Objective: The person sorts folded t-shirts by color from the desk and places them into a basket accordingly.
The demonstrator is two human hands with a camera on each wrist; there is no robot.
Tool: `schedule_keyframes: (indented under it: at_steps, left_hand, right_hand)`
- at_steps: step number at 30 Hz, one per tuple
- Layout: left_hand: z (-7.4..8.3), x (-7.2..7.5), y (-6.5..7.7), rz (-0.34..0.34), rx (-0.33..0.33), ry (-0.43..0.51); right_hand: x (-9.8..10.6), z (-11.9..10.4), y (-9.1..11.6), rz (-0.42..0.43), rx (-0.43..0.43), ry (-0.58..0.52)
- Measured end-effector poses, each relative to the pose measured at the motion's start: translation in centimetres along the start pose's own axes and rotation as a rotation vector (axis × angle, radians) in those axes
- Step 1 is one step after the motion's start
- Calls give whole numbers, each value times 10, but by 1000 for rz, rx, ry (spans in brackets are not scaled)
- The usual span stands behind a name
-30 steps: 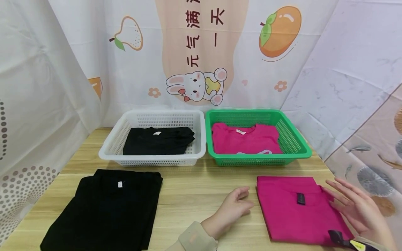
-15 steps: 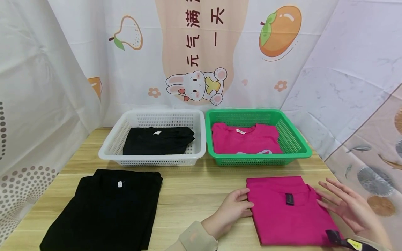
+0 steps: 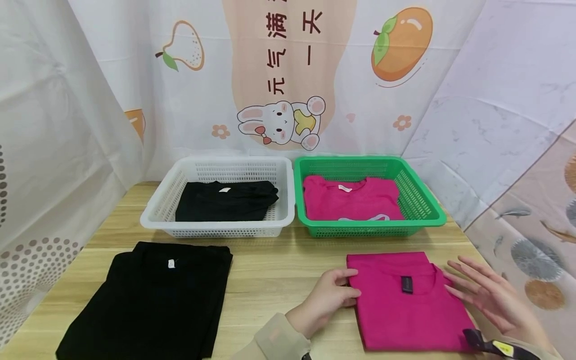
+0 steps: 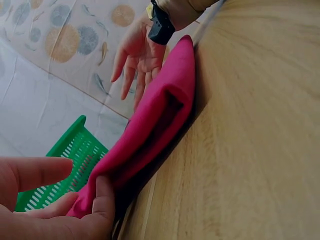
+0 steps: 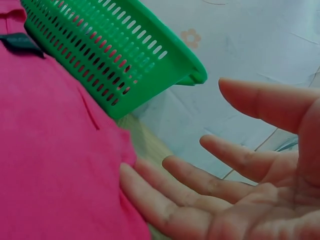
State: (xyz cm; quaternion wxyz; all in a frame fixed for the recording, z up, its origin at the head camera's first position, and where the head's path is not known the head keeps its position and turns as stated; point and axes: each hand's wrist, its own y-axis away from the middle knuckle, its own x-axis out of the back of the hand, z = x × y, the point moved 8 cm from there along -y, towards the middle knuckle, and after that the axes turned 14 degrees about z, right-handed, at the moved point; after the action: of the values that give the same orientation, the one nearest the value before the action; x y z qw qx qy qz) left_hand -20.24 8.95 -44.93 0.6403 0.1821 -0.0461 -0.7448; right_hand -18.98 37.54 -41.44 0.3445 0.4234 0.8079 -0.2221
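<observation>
A folded magenta T-shirt (image 3: pixel 411 310) with a dark neck label lies on the table between my two hands. At its left edge, the fingertips of my left hand (image 3: pixel 326 297) touch the cloth. The left wrist view shows the thumb apart from the shirt (image 4: pixel 150 125) and a finger against its folded side. My right hand (image 3: pixel 495 297) rests at the right edge with fingers extended and spread. In the right wrist view, its lower fingers (image 5: pixel 170 215) touch the fabric while the thumb stands away. A black strap circles the right wrist.
Behind the shirt stands a green basket (image 3: pixel 373 224) with a pink garment (image 3: pixel 353 200) inside. Beside it on the left, a white basket (image 3: pixel 218 225) holds a black garment (image 3: pixel 225 202). A folded black shirt (image 3: pixel 148 305) lies on the wooden table (image 3: pixel 274 270) at left.
The magenta shirt has slid left across the table, with my right hand moving left along its edge. My left hand stays nearly in place and now touches the shirt's left side.
</observation>
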Motion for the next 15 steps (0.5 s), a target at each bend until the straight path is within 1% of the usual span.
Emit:
schedule_keyframes:
  at_steps: [2, 4, 6, 10, 13, 15]
  left_hand:
    - [0, 1, 0, 2, 0, -36]
    - [0, 1, 0, 9, -2, -67]
    - [1, 2, 0, 15, -7, -89]
    - [3, 2, 0, 26, -25, -108]
    - [4, 2, 0, 34, -35, -112]
    - [4, 3, 0, 41, -38, -116]
  right_hand:
    - [2, 0, 0, 4, 13, 22]
    - [6, 0, 0, 25, 27, 58]
    - [10, 0, 0, 53, 50, 116]
    - [22, -5, 1, 198, 123, 286]
    - [35, -8, 4, 363, 154, 418]
    - [42, -9, 6, 457, 154, 485]
